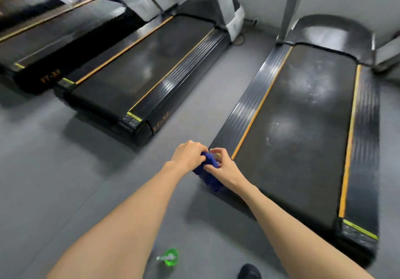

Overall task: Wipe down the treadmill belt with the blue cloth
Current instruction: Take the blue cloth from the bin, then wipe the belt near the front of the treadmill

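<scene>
**Cloth bunched, belt not yet wiped**

The blue cloth is wadded between the left hand and right hand, the fingers of both pinched on it, at the side rail beside the treadmill belt. Risk (a judgement): a wad wipes narrowly and misses the pale smears. Its loose end hangs downward, and the belt runs lengthwise away from the person.

- We are gripping the blue cloth between the fingers of our left hand and right hand.
- The treadmill belt is lying just right of our fingertips.
</scene>
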Available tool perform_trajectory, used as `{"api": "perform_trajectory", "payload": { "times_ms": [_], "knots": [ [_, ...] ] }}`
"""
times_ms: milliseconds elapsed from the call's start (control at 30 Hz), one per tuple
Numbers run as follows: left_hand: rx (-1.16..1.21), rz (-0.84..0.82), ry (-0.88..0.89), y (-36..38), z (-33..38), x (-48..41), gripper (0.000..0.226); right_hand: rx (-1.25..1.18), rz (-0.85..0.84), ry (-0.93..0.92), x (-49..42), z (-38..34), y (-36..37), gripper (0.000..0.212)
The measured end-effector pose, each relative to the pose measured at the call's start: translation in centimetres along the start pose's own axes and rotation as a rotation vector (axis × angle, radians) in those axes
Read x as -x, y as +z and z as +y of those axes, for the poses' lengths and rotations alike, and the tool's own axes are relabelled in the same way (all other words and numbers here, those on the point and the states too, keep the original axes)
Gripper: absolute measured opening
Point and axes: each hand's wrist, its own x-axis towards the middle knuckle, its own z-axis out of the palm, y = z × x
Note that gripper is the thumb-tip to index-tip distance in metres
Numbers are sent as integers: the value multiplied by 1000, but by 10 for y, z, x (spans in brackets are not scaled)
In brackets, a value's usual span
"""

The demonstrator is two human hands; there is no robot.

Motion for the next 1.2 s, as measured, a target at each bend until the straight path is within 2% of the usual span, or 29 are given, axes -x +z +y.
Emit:
{"api": "perform_trajectory", "payload": {
  "times_ms": [100, 200, 267, 333, 467, 567, 700, 800, 933, 1067, 1200],
  "knots": [
    [-60, 6, 142, -36, 84, -50, 24, 153, 106, -15, -2, 0, -96, 30],
    [-138, 32, 240, -59, 167, -97, 28, 210, 160, 97, 7, 6, -191, 16],
    [-120, 24, 285, -71, 199, -116, 39, 153, 224, 153, 13, 9, -231, 17],
    [-147, -5, 326, -87, 231, -143, 45, 107, 373, 206, 14, 16, -278, 20],
    [-131, -24, 296, -125, 269, -197, 29, -21, 609, 378, -10, 22, -343, 33],
    [-179, -17, 306, -138, 300, -235, 29, -87, 721, 393, -32, 12, -382, 37],
    [-172, -131, 350, -157, 344, -279, 36, -68, 762, 375, -40, -6, -436, 35],
    [-100, -84, 365, -175, 369, -310, 36, -92, 824, 366, -42, -9, -483, 31],
    [-209, -86, 363, -178, 395, -349, 31, -125, 878, 363, -48, -2, -535, 26],
    [-204, -18, 457, -175, 426, -387, 30, -250, 962, 455, -76, 15, -586, 36],
    [-193, 36, 463, -173, 449, -454, 31, -215, 901, 417, -125, 31, -634, 27]
  ]
}}
